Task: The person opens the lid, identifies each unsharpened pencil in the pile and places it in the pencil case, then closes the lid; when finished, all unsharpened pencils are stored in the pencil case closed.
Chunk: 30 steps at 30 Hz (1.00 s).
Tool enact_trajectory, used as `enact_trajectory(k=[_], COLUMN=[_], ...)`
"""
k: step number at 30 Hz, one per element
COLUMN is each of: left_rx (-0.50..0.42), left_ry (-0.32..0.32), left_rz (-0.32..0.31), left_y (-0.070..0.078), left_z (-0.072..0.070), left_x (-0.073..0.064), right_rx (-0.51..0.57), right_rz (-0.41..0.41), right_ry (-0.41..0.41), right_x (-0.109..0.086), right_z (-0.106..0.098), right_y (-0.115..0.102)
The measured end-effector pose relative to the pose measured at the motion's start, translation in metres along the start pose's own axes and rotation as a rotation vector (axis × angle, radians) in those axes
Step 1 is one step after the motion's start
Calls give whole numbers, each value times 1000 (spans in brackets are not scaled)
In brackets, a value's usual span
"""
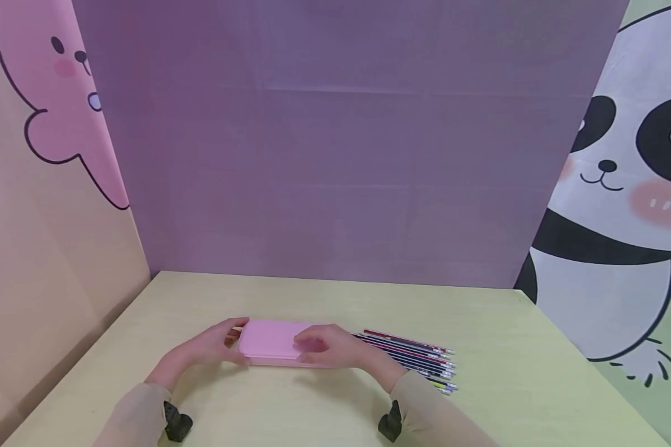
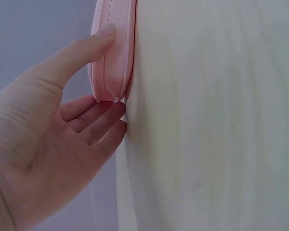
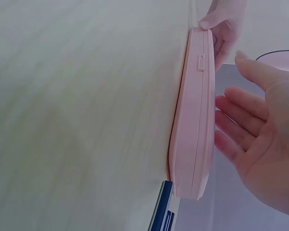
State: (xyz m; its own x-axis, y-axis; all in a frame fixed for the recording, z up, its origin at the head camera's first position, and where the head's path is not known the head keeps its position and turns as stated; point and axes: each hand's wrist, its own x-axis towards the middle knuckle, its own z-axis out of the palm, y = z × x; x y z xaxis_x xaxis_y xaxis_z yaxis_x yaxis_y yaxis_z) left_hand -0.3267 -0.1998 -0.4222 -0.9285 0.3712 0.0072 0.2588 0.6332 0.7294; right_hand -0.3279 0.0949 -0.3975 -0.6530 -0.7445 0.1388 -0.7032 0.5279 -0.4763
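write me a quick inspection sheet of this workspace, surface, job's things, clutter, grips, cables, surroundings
surface: pale table, faint grain
job's things: pink case, closed, lying flat
clutter: pencils bunched at the case's right
grips: left grip (bare hand) holds the case's left end, thumb on its front side; right grip (bare hand) by the lid, thumb apart, fingertip contact unclear
cables: nothing seen
surroundings: purple backdrop behind, pink cartoon left, panda cartoon right

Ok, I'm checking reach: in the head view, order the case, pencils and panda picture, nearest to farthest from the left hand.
1. Case: touching the left hand, on its right.
2. Pencils: on the table, right of the case.
3. Panda picture: far right, beyond the table's edge.
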Motion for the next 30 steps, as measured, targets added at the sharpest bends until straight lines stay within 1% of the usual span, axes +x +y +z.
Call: enact_trajectory(k=[2, 5, 10, 14, 20, 25, 26, 30], left_rx=[2, -1, -32, -63, -77, -47, -17, 14], left_ry=[-2, -17, -49, -66, -64, -46, -42, -19], left_rz=[5, 33, 73, 81, 71, 82, 96, 89], left_y=[2, 3, 4, 2, -1, -4, -4, -2], left_z=[-1, -4, -8, -10, -8, -7, -7, -7], left_x=[-1, -1, 0, 0, 1, 1, 1, 0], right_rx=[-3, -21, -42, -35, -26, -7, -3, -6], right_rz=[-2, -1, -3, -4, 3, 11, 15, 30], right_ry=[-1, 4, 25, 43, 88, 128, 134, 154], right_x=[0, 1, 1, 1, 3, 4, 5, 7], right_z=[0, -1, -4, -6, -4, -3, -3, -4], right_y=[0, 1, 3, 1, 3, 2, 2, -1])
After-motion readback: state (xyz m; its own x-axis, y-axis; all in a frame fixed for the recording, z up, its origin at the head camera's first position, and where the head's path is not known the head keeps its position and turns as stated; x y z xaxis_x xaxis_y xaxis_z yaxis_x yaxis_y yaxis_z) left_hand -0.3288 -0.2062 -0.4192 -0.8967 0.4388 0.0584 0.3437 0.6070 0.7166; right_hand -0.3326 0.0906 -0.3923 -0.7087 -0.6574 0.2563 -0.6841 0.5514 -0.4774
